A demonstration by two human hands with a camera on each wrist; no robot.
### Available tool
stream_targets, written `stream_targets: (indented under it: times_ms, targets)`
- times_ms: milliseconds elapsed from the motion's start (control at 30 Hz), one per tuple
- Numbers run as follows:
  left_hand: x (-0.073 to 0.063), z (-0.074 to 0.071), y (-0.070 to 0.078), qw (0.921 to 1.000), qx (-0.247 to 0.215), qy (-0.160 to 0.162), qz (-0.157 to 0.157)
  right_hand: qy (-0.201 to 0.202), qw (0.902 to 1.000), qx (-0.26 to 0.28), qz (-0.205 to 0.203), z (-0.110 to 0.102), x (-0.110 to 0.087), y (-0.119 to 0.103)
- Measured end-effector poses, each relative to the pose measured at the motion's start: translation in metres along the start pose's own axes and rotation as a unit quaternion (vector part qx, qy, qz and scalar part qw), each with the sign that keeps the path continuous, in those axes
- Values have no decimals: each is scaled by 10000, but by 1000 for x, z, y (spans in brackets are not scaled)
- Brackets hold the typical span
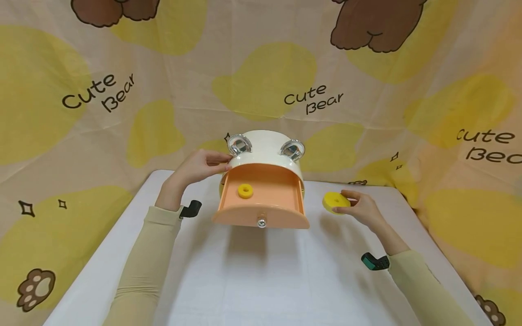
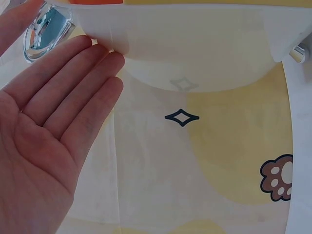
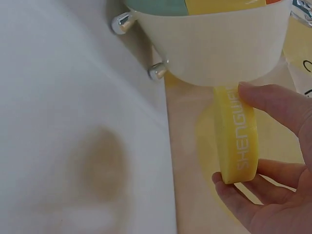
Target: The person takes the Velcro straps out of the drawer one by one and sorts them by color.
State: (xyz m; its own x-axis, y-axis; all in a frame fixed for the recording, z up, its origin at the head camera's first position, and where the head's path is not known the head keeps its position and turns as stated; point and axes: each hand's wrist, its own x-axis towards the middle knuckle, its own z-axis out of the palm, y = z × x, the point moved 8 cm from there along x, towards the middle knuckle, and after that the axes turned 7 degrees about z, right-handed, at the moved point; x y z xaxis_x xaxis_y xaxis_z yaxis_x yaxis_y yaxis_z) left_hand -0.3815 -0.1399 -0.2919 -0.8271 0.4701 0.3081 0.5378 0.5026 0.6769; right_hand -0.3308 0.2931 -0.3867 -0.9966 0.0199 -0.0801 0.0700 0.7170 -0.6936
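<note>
A cream, round-topped drawer box (image 1: 263, 147) with two silver ear-like rings stands in the middle of the table, its peach drawer (image 1: 273, 192) pulled out. Inside the drawer lies a small yellow ring (image 1: 245, 190). My left hand (image 1: 201, 166) rests against the box's left side near the silver ear, the fingers (image 2: 73, 87) nearly straight with their tips at its wall. To the right of the box, my right hand (image 1: 363, 209) holds a thick yellow tape roll (image 1: 335, 202) by its rim, between thumb and fingers. White SHENGWEI lettering shows on the roll's rim in the right wrist view.
The drawer's silver knob (image 1: 262, 222) faces me, and the drawer front juts out over the white table (image 1: 261, 290). Behind the table hangs a cloth (image 1: 261, 81) with yellow patches and bear prints. Silver feet (image 3: 157, 71) show under the box.
</note>
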Motion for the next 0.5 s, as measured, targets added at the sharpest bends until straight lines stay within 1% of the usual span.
stream_targets:
  times_ms: [333, 500]
  targets:
    - [0, -1, 0, 10000, 34, -5, -20, -80, 9997, 200, -125, 11, 22, 16]
    - [1, 0, 1, 10000, 26, -63, 44, -105, 9994, 300, -127, 17, 33, 24]
